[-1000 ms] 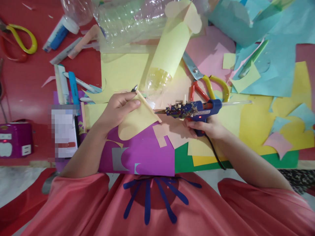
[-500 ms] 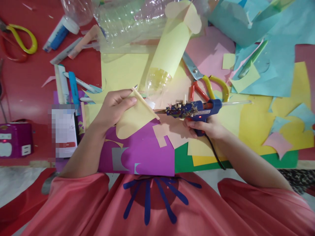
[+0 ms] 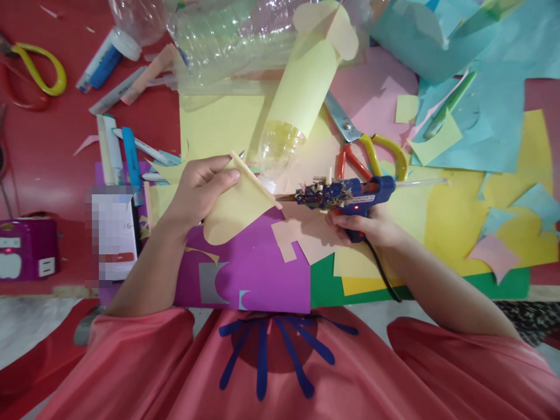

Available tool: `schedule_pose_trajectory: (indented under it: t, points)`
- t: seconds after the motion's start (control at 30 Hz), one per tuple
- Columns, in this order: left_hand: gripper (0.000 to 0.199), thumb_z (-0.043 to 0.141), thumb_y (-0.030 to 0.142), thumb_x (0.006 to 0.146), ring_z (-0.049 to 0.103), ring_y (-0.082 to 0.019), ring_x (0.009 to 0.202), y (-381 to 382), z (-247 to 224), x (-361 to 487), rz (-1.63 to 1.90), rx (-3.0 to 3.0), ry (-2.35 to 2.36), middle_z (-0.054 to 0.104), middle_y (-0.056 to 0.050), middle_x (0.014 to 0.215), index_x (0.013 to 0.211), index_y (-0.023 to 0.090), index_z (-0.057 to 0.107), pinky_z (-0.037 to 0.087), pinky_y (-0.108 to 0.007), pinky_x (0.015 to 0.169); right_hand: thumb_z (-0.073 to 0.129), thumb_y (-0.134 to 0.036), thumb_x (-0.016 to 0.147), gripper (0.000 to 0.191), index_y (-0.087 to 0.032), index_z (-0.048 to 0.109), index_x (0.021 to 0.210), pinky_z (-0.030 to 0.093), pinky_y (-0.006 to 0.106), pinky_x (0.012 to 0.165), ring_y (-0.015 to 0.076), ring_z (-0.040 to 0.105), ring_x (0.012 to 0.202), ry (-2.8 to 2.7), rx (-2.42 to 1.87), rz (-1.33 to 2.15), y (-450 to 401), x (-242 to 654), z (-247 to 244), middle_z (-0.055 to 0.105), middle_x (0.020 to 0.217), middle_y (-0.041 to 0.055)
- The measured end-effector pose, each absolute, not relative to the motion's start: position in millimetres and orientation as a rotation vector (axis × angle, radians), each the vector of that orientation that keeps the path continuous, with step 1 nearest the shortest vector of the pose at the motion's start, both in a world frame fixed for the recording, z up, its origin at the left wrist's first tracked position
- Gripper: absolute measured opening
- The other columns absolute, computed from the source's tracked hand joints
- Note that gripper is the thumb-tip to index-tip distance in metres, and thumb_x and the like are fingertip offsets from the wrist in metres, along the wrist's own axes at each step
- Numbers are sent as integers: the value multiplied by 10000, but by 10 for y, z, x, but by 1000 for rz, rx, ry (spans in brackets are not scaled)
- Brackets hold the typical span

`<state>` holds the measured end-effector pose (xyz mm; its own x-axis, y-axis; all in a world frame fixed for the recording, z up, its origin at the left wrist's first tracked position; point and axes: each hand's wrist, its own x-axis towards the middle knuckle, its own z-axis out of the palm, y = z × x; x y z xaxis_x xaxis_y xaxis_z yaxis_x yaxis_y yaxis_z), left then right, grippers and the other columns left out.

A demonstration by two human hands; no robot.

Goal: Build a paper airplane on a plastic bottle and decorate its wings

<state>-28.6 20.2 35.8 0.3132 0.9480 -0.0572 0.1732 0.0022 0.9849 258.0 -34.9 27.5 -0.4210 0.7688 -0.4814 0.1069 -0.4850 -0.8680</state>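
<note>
My left hand (image 3: 203, 189) is closed on a pale yellow piece of paper (image 3: 238, 210) with a rounded lower end and a folded strip along its upper right edge. My right hand (image 3: 363, 224) grips a blue glue gun (image 3: 361, 198) by its handle. A red light glows on its side, and bits of scrap cling to its front. The nozzle points left, at the lower corner of the folded strip; whether they touch I cannot tell. A clear glue stick (image 3: 422, 182) sticks out behind the gun. Beyond the hands lies a plastic bottle wrapped in yellow paper (image 3: 301, 87).
Scissors (image 3: 350, 131) lie just behind the glue gun, and another pair of scissors (image 3: 41, 67) is at far left. A phone (image 3: 116, 233) sits beside my left forearm, near markers (image 3: 129, 154) and a purple box (image 3: 28, 249). Clear bottles (image 3: 231, 44) and blue paper (image 3: 490, 128) lie at the back.
My left hand and the yellow paper have shifted slightly left and up. The glue gun in my right hand has hardly moved.
</note>
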Motion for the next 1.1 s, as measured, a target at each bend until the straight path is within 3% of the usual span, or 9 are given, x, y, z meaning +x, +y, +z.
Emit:
schedule_pose_trajectory:
  t: [0.17, 0.47, 0.77, 1.1]
  points:
    - [327, 571, 271, 814, 243, -8, 394, 209, 358, -265, 911, 1504, 1056, 296, 74, 475, 533, 168, 438, 206, -117, 337, 720, -462, 703, 347, -201, 525, 584, 382, 230, 365, 95, 477, 356, -1244, -1331, 1973, -355, 2580, 243, 536, 444, -18]
    - [321, 659, 320, 786, 258, -10, 383, 216, 339, -275, 967, 1393, 1065, 303, 77, 486, 551, 150, 521, 218, -141, 344, 720, -491, 713, 386, -208, 496, 578, 376, 238, 361, 100, 478, 354, -1274, -1305, 1967, -338, 2575, 249, 520, 444, -18]
    - [295, 682, 314, 755, 278, -13, 372, 234, 323, -315, 1008, 1374, 1109, 371, 71, 453, 550, 139, 564, 166, -149, 322, 667, -369, 736, 276, -187, 518, 592, 381, 214, 399, 82, 487, 375, -1230, -1316, 1991, -352, 2579, 276, 545, 439, -5]
    - [287, 680, 311, 743, 294, -13, 351, 239, 342, -313, 1040, 1359, 1113, 413, 71, 434, 543, 144, 559, 189, -158, 333, 697, -404, 729, 327, -180, 519, 573, 376, 213, 398, 84, 486, 371, -1206, -1305, 1993, -364, 2591, 240, 553, 440, -1]
